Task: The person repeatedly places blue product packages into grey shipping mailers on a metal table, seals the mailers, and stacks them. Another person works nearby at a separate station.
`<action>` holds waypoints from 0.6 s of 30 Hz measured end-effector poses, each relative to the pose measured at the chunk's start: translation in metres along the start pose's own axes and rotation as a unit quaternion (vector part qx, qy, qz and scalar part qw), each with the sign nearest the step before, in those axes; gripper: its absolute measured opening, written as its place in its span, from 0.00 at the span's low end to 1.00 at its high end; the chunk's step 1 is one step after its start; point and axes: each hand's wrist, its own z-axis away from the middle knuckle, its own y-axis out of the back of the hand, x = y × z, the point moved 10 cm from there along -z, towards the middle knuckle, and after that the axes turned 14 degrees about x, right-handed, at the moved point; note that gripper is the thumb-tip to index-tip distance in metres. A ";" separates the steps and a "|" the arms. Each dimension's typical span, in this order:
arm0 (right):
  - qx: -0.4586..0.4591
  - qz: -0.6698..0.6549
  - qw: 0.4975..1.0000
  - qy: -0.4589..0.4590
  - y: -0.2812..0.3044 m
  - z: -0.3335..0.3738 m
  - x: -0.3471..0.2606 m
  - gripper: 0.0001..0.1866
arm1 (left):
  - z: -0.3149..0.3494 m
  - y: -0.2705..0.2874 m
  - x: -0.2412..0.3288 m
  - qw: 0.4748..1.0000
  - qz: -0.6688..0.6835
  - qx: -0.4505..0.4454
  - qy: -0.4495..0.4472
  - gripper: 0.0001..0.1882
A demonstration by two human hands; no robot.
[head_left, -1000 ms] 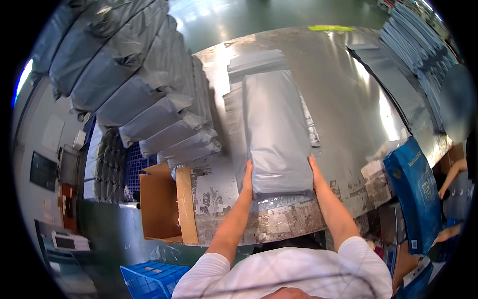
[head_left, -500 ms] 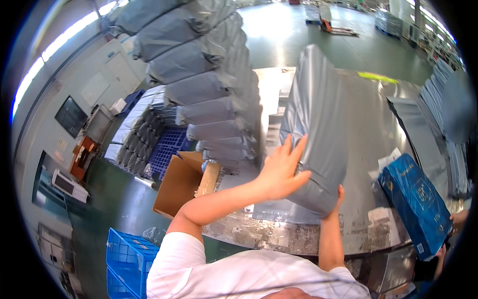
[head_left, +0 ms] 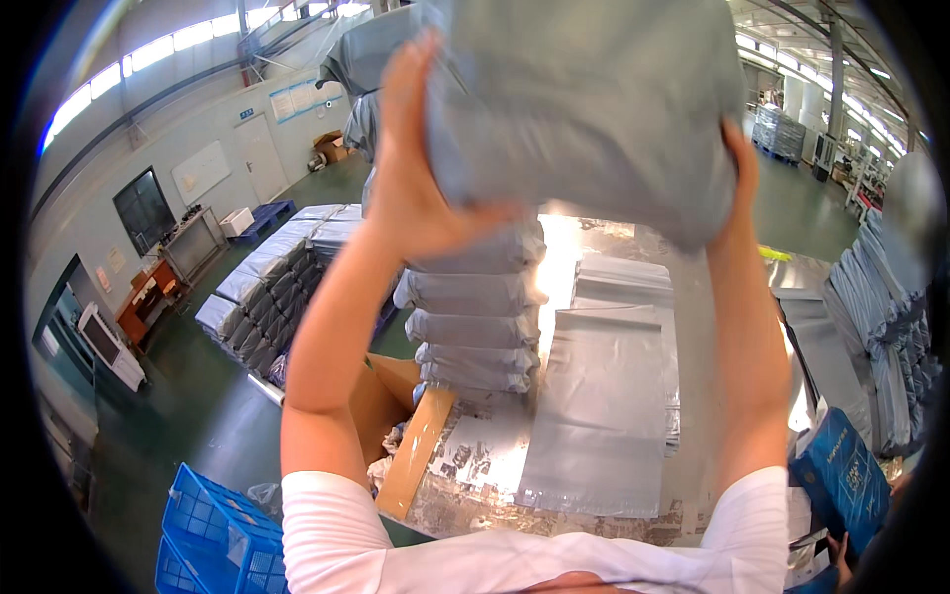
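A plump grey plastic-wrapped package [head_left: 584, 119] is held up high in front of me, blurred by motion. My left hand [head_left: 411, 193] presses on its left side, thumb along the lower edge. On its right side my right hand [head_left: 737, 188] grips it, most of the fingers hidden behind it. Behind and below the package rises a tall stack of similar grey packages [head_left: 470, 297], partly covered by it. Flat grey plastic bags [head_left: 604, 406] lie in a pile on the metal-topped table [head_left: 495, 510].
An open cardboard box [head_left: 391, 386] stands at the table's left, near a blue plastic crate [head_left: 223, 535]. More grey packages [head_left: 267, 287] are stacked beyond. At right, another person's hand holds a blue bag [head_left: 841, 475] beside another grey stack [head_left: 891, 307].
The grey package has gone from upright over the table to raised high near the stack. My left hand moved from its face to its left side; both arms are now lifted.
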 end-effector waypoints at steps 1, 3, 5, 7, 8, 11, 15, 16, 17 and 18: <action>-0.040 0.021 0.999 -0.027 -0.039 -0.027 0.005 0.27 | -0.013 0.011 -0.031 0.999 -0.008 0.008 0.037 0.52; -0.100 0.065 0.992 0.046 -0.109 -0.086 -0.012 0.30 | -0.042 0.030 -0.104 0.990 0.025 0.016 0.136 0.42; -0.132 0.152 0.956 0.212 -0.172 -0.116 -0.038 0.36 | -0.064 0.039 -0.154 0.981 0.067 0.063 0.171 0.32; -0.228 0.156 0.956 0.096 -0.207 -0.111 -0.026 0.36 | -0.076 0.041 -0.193 0.973 -0.008 0.140 0.182 0.32; -0.279 0.145 0.949 0.034 -0.225 -0.106 -0.012 0.37 | -0.079 0.057 -0.216 0.957 -0.092 0.166 0.218 0.36; -0.267 0.268 0.918 0.123 -0.248 -0.117 0.008 0.38 | -0.084 0.067 -0.276 0.926 -0.067 0.152 0.340 0.40; -0.090 0.467 0.839 0.265 -0.236 -0.148 0.077 0.37 | -0.055 0.068 -0.305 0.853 0.045 0.084 0.513 0.37; -0.099 0.460 0.842 0.264 -0.227 -0.155 0.089 0.37 | -0.047 0.054 -0.329 0.864 0.101 0.075 0.487 0.36; -0.111 0.441 0.851 0.261 -0.222 -0.158 0.097 0.37 | -0.043 0.053 -0.345 0.869 0.110 0.072 0.477 0.36; -0.116 0.465 0.833 0.277 -0.222 -0.154 0.099 0.37 | -0.043 0.056 -0.358 0.876 0.111 0.068 0.465 0.36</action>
